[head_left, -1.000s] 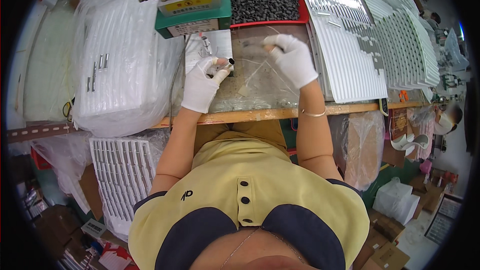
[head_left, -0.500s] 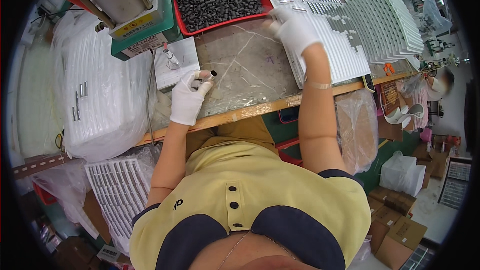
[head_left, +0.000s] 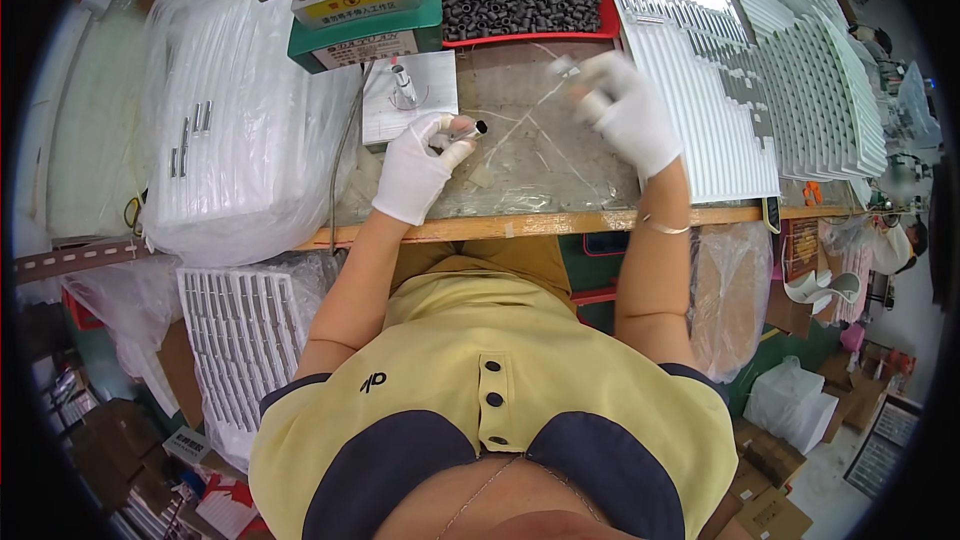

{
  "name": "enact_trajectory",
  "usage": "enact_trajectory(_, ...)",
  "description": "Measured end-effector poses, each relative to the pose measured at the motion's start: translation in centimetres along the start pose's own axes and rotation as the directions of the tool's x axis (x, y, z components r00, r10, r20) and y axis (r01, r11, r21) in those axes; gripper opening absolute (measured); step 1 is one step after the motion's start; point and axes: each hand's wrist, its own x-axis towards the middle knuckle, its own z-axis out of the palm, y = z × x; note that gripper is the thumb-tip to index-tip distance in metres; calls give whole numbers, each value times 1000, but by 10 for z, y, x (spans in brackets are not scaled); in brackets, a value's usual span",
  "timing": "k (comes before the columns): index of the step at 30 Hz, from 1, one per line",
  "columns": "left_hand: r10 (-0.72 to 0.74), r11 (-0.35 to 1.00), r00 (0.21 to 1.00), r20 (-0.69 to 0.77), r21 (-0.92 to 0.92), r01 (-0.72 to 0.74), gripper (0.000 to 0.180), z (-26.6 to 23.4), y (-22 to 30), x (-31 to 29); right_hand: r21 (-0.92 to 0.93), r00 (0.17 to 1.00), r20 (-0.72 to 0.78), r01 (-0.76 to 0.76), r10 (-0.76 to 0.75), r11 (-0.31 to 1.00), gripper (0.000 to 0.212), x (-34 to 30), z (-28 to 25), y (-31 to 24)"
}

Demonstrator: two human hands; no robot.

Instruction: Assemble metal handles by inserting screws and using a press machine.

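Observation:
My left hand (head_left: 418,166), in a white glove, is closed on a short tubular piece with a black end (head_left: 481,128), held just above the bench. My right hand (head_left: 634,112), gloved too and blurred by motion, pinches a small shiny metal tube (head_left: 566,67) at its fingertips; its outline is smeared. Between my left hand and the green press stands a white block (head_left: 434,73), with a shiny metal piece (head_left: 403,88) upright on it. A red tray (head_left: 540,38) full of short black tubular parts lies beyond my hands.
The green press (head_left: 366,40) rises at the far left of the bench. White ribbed trays (head_left: 710,150) with rows of metal tubes fill the right. Left of the press lies a plastic-wrapped stack (head_left: 240,170) with a few metal tubes on top. A wooden edge (head_left: 510,228) borders the bench.
My right hand has come from the metal tubes in the ribbed tray back over the bench, toward my left hand. The left hand keeps its piece. The whole view has shifted.

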Motion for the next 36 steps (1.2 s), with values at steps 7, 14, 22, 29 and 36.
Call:
enact_trajectory(7,93,994,995,-29,54,-91,21,-13,-1,-9,-232,958,287,69,0,970,24,-6,51,-33)
enact_trajectory(14,-126,938,983,-136,-339,73,32,-9,-3,-17,-58,949,104,306,-299,950,22,-9,101,-30)
enact_trajectory(22,29,986,946,-323,164,26,44,-41,10,17,289,1000,14,-16,12,957,26,18,135,-15)
enact_trajectory(29,102,905,943,-318,424,45,26,-79,12,34,42,994,103,-37,32,998,30,52,161,-23)
enact_trajectory(36,-132,986,976,-171,-121,112,24,-94,-11,1,44,995,92,34,-38,998,52,43,160,-17)
